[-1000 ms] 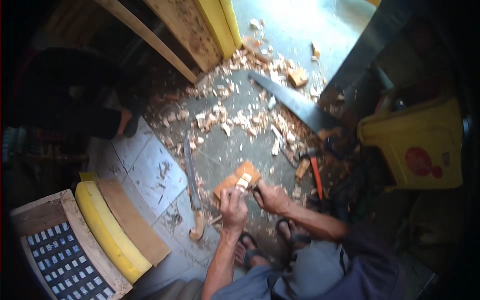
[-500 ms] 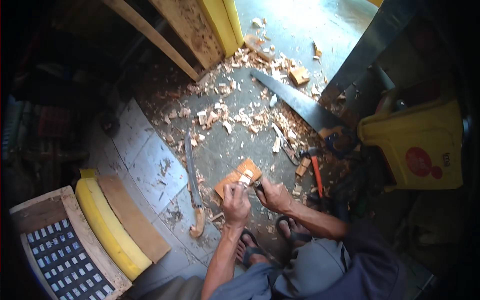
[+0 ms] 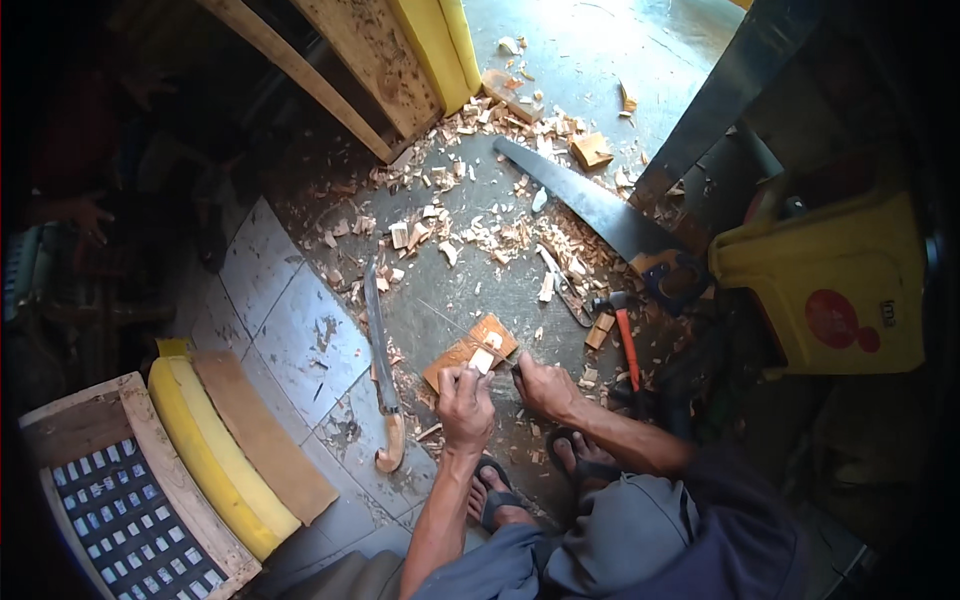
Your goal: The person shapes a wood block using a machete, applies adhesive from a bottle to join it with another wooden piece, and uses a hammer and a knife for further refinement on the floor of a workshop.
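My left hand (image 3: pixel 465 405), fingers curled, grips a small pale piece of wood (image 3: pixel 484 358) over an orange-brown wooden block (image 3: pixel 447 362) on the floor. My right hand (image 3: pixel 543 388) is closed on a dark-handled tool, from which a thin rod or blade seems to cross the block toward the upper left; its exact kind is unclear. To the left lies a long blade with a wooden handle (image 3: pixel 390 440). Beyond my right hand are a red-handled hammer (image 3: pixel 627 345) and a large handsaw (image 3: pixel 590 205), among wood shavings (image 3: pixel 440 225).
At lower left stand a webbed wooden frame (image 3: pixel 130 500) and yellow foam (image 3: pixel 220 450) beside cardboard. A yellow plastic container (image 3: pixel 820 280) is at right. Wooden boards (image 3: pixel 370 60) and a metal-edged panel (image 3: pixel 700 120) flank a bright opening. A shadowed person's hand (image 3: pixel 85 220) shows at far left.
The other person's dark leg and foot at left have pulled back, and that person's hands now show in shadow. My hands have shifted only slightly at the block.
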### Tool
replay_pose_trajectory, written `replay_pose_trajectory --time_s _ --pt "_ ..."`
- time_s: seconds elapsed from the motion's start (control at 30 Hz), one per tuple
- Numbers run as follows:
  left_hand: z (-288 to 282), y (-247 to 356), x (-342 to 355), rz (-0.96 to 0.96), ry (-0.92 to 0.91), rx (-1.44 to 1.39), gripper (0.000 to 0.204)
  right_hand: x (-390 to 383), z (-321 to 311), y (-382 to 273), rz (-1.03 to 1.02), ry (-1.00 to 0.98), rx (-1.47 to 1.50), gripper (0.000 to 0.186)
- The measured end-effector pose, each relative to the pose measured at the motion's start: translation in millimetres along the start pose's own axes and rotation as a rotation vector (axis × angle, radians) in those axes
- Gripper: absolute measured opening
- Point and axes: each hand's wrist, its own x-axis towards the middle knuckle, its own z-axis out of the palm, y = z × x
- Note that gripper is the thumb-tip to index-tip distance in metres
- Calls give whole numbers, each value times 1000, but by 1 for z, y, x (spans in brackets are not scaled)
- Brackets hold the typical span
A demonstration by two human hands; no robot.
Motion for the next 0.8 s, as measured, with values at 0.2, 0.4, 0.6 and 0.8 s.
replay_pose_trajectory --time_s 0.2,0.4,0.6,0.8 --pt "0 1 -4 6 -16 -12 21 -9 21 24 55 48 -71 24" --pt "1 -2 -5 11 -18 27 22 -33 -2 21 -37 52 -83 27" --pt "4 2 0 14 -14 22 19 -41 -13 13 -40 97 -16 25" --pt "5 7 -2 -43 -30 42 18 -51 -16 15 -155 210 51 29"
